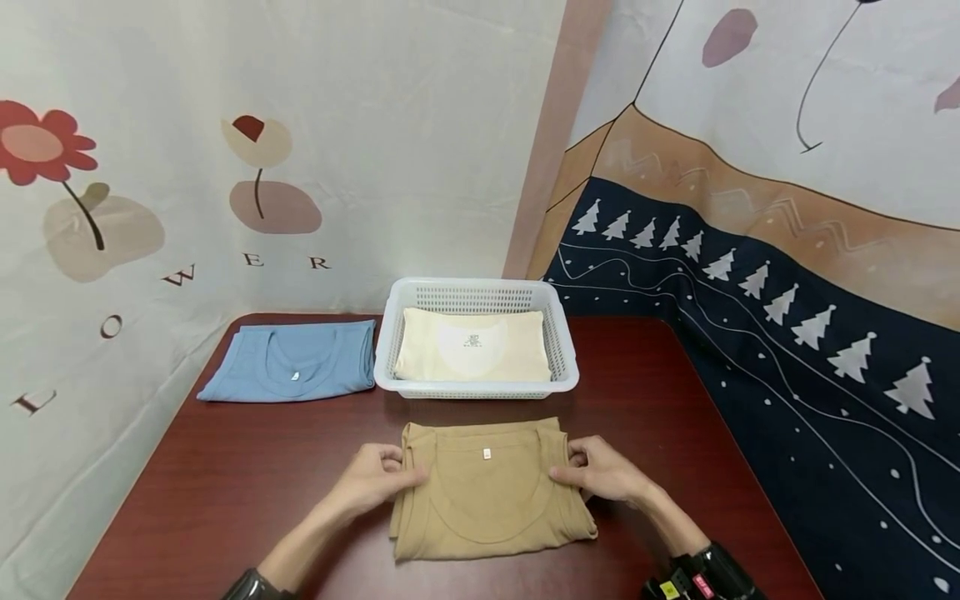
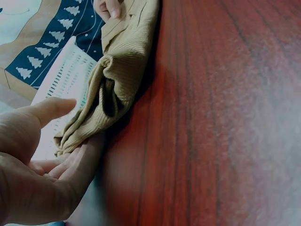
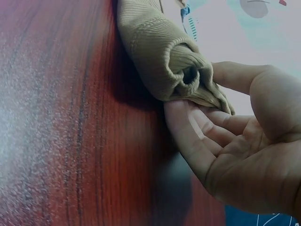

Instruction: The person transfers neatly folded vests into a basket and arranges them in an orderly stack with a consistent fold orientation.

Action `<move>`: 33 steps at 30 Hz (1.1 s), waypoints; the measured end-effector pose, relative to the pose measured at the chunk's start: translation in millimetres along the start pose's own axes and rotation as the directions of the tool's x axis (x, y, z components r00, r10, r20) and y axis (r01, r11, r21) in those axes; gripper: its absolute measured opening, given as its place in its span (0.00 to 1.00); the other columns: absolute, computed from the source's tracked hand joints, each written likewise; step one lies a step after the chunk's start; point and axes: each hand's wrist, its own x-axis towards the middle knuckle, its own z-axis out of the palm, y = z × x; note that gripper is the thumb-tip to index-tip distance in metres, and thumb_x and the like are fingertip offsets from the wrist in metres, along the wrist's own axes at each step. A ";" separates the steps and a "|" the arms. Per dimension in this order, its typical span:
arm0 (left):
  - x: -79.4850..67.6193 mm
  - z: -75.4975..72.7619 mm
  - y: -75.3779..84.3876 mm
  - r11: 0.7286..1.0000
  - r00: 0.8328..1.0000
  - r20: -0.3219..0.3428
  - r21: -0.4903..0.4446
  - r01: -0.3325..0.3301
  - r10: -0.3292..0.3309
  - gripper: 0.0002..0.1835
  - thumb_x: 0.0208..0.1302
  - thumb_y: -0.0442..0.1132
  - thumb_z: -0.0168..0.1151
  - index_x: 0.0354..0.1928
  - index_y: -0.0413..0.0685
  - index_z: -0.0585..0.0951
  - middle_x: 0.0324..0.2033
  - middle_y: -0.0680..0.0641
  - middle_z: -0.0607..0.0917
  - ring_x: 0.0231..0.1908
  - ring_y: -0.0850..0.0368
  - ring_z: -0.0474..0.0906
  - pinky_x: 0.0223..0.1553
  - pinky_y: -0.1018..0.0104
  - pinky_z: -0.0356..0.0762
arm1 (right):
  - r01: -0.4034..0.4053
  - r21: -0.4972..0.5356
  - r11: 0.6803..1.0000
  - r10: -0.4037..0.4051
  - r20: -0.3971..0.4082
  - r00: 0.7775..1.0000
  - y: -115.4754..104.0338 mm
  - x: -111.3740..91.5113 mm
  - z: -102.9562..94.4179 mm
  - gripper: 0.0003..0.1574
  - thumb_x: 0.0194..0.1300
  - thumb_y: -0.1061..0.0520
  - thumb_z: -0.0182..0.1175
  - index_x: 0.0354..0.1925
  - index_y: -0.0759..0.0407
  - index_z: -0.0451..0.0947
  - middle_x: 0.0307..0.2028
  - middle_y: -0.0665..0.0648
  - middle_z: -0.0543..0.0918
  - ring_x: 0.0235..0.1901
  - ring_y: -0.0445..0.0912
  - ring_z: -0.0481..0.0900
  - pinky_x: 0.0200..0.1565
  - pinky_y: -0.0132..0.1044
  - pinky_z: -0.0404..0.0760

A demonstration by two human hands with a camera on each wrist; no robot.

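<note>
A folded tan ribbed top (image 1: 487, 500) lies on the table in front of me, its scoop neckline and small white label facing up. My left hand (image 1: 378, 477) holds its left edge, thumb on top and fingers under the cloth. On the opposite edge, my right hand (image 1: 603, 471) grips it the same way. The left wrist view shows the rolled side folds of the top (image 2: 124, 66) above the left fingers (image 2: 77, 162). In the right wrist view, the right fingers (image 3: 188, 136) reach beneath the bunched edge of the top (image 3: 155, 56).
Behind the top stands a white plastic basket (image 1: 382, 367) with a folded cream garment (image 1: 420, 346) inside. A folded blue top (image 1: 258, 367) lies to the basket's left. The dark red table (image 1: 637, 383) meets patterned curtains (image 1: 420, 125) at the back and right.
</note>
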 end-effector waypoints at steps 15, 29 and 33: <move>-5.8 0.0 3.6 0.996 0.998 -0.019 0.067 -0.053 0.054 0.17 0.68 0.37 0.78 0.51 0.31 0.87 0.33 0.44 0.94 0.32 0.58 0.87 0.36 0.67 0.87 | 0.033 0.001 0.999 -0.033 -0.016 0.999 -1.7 -6.0 -0.1 0.15 0.78 0.57 0.71 0.40 0.66 0.78 0.26 0.52 0.81 0.27 0.41 0.85 0.29 0.41 0.91; -23.8 -19.9 18.2 0.995 0.994 0.041 -0.013 -0.100 0.100 0.18 0.71 0.35 0.76 0.56 0.27 0.86 0.37 0.43 0.95 0.35 0.60 0.89 0.38 0.67 0.90 | 0.080 0.100 0.992 -0.085 0.052 0.995 -28.8 -19.5 -8.5 0.15 0.80 0.57 0.69 0.49 0.71 0.81 0.34 0.52 0.90 0.33 0.44 0.92 0.33 0.45 0.94; -28.8 -27.5 25.7 0.993 0.992 0.042 -0.004 -0.119 0.119 0.19 0.72 0.36 0.75 0.58 0.28 0.85 0.40 0.41 0.95 0.37 0.61 0.89 0.39 0.67 0.90 | 0.100 0.100 0.990 -0.105 0.048 0.993 -37.0 -20.9 -13.8 0.16 0.81 0.57 0.69 0.54 0.72 0.82 0.39 0.56 0.93 0.37 0.45 0.94 0.34 0.46 0.94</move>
